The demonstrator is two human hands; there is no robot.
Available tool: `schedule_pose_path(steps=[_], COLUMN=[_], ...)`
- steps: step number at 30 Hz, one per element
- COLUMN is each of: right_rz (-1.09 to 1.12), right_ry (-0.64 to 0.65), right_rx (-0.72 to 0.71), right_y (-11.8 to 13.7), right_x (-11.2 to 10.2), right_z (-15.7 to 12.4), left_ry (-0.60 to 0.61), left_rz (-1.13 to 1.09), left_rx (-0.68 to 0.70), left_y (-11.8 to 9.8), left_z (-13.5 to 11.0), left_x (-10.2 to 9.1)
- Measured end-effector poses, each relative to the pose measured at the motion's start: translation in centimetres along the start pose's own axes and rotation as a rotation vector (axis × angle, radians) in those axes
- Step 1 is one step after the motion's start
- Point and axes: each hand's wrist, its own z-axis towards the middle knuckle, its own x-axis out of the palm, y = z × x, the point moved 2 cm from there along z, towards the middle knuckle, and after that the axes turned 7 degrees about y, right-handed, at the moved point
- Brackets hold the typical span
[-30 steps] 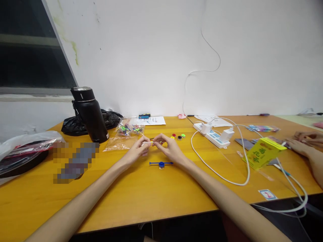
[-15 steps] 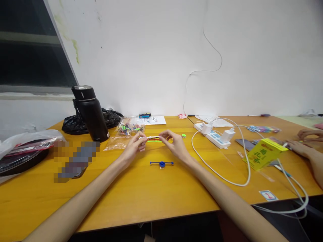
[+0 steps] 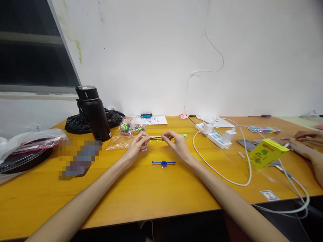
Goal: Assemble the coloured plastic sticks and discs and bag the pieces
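Between my hands is a thin black arrow-like strip [image 3: 155,137], held level a little above the table. My left hand [image 3: 137,146] pinches its left end between thumb and fingers. At the other end, my right hand [image 3: 177,144] is closed in a pinch on the strip. Just beyond it lie thin yellow-green and red pieces [image 3: 156,140], partly hidden by the strip and fingers. Nearer to me, a blue arrow spinner [image 3: 164,163] with a round middle rests on the table. A small green disc [image 3: 185,135] lies past my right hand.
Clear bags of colourful pieces [image 3: 131,129], a black bottle [image 3: 93,112] and a phone [image 3: 80,161] are at left. On the right are a power strip [image 3: 214,137] with looping white cables, a yellow box [image 3: 264,154] and another person's hands [image 3: 302,146]. A screwdriver [image 3: 146,115] lies behind.
The strip between my hands has turned, its pale face giving way to a dark one. My hands stay in almost the same place. The view has shifted slightly.
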Motion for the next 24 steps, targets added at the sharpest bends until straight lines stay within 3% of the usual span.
schedule_pose_path(steps=[24], right_rz=[-0.178], right_ry=[0.058], right_rx=[-0.011], right_y=[-0.7], right_x=[-0.2], right_z=[-0.2], left_ry=[0.007], left_rz=[0.066], left_rx=[-0.042], left_y=[1.0], left_z=[0.1], left_x=[-0.2])
